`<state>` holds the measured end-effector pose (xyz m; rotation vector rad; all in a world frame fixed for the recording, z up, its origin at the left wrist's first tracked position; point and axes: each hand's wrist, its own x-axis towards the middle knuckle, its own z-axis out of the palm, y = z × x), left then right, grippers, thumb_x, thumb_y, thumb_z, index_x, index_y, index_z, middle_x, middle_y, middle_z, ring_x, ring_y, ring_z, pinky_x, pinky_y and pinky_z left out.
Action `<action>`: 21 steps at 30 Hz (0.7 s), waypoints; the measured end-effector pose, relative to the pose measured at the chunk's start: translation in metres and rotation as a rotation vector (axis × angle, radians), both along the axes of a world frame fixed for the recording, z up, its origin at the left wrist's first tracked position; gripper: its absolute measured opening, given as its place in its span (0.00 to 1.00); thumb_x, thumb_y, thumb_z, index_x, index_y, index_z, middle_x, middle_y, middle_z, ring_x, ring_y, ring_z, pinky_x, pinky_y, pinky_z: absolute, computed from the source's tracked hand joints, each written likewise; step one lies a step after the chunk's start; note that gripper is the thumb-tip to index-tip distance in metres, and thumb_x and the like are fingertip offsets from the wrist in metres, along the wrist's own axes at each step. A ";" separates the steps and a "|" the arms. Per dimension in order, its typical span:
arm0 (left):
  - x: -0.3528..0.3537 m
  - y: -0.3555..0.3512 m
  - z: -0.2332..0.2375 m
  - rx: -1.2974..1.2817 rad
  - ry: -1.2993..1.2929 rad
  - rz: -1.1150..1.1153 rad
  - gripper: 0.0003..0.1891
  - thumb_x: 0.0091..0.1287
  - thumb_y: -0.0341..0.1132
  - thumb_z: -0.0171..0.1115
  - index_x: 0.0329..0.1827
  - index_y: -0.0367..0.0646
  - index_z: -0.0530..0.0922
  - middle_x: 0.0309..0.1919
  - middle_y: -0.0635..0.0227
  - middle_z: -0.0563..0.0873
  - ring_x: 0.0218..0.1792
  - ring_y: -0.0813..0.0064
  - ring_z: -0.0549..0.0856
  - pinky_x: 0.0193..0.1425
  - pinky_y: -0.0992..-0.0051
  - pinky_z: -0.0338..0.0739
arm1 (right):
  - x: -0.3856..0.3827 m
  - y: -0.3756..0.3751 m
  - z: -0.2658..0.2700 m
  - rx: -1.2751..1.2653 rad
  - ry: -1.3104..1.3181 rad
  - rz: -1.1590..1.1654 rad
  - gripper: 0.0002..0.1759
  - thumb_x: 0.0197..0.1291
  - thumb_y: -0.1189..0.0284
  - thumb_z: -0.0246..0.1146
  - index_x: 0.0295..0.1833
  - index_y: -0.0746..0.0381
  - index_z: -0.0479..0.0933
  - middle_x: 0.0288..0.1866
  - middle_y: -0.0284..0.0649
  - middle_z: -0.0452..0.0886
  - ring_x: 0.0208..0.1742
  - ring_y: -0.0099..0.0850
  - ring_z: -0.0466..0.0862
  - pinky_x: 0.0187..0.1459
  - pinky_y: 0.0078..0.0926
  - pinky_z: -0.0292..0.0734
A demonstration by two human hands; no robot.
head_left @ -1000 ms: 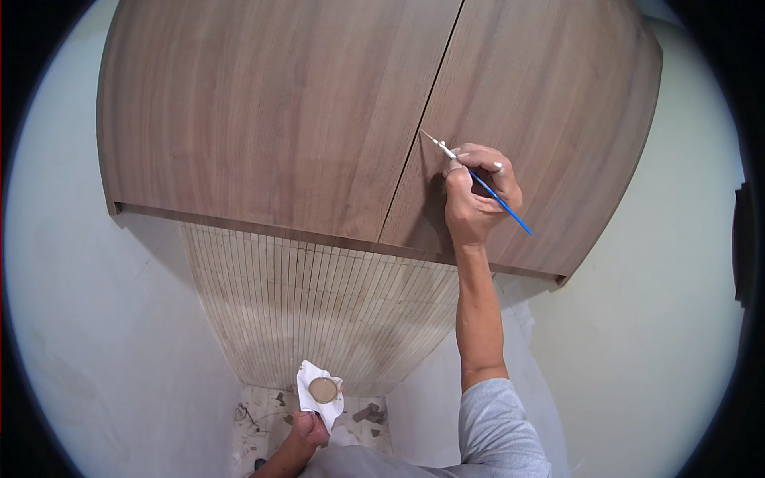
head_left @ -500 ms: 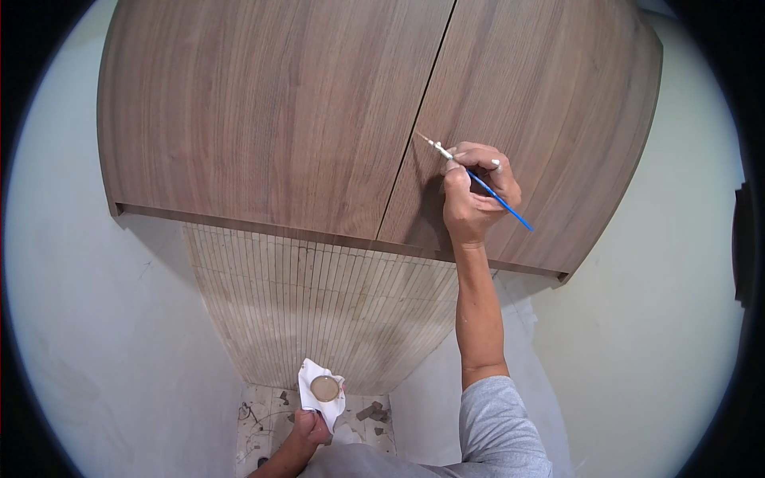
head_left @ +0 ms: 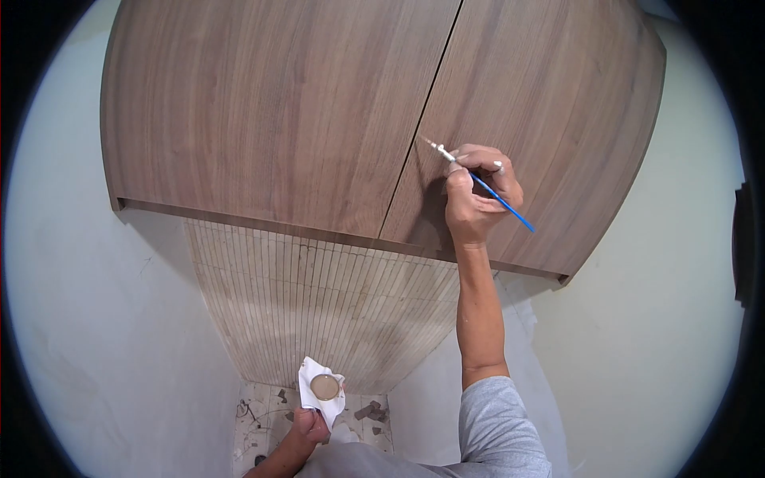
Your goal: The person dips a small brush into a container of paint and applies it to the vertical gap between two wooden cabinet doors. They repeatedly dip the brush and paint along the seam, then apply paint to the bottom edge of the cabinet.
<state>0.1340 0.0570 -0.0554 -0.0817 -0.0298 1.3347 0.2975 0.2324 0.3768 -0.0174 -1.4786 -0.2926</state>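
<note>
My right hand (head_left: 483, 190) pinches a thin brush (head_left: 510, 209) with a blue handle and a white front part. The brush's fine tip is at the right door of a wood-grain cabinet (head_left: 263, 111), close to the dark gap between its two doors. Low in the view, my left hand (head_left: 312, 425) is closed on a white cloth (head_left: 309, 372). A small round container of brownish material (head_left: 324, 387) rests on that cloth, above the fingers.
Below the cabinet is a wall of narrow beige tiles (head_left: 319, 295). Pale walls (head_left: 96, 319) stand on both sides. Dark scraps and wire-like debris (head_left: 371, 411) lie on the floor. A dark object is at the far right edge.
The cabinet has shifted very slightly to the right in the view. Both hands hold nearly the same poses, and the brush tip remains close to the door gap.
</note>
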 end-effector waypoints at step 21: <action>0.002 -0.004 0.012 0.010 0.069 0.038 0.25 0.78 0.53 0.52 0.67 0.46 0.76 0.61 0.55 0.84 0.60 0.54 0.85 0.64 0.55 0.83 | -0.005 0.003 0.000 -0.052 0.075 -0.018 0.07 0.47 0.86 0.62 0.33 0.65 0.79 0.33 0.40 0.86 0.29 0.21 0.84 0.31 0.19 0.80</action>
